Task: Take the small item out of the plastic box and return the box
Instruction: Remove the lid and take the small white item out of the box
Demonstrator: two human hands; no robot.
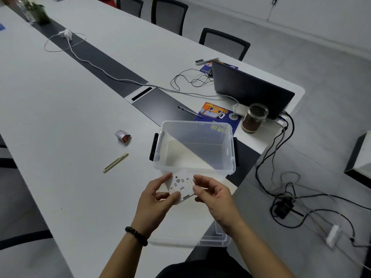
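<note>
A clear plastic box with black side latches stands open on the white table, and nothing shows inside it. Just in front of it I hold a small flat white plastic plate with slots and a round hole. My left hand pinches its left edge and my right hand grips its right edge. The plate is above the table, outside the box. The box's clear lid lies flat on the table under my wrists, at the near edge.
A yellow pen and a small red-and-white packet lie left of the box. Behind it are a blue booklet, a dark pen, a glass jar and a laptop. Cables trail over the table and floor at right.
</note>
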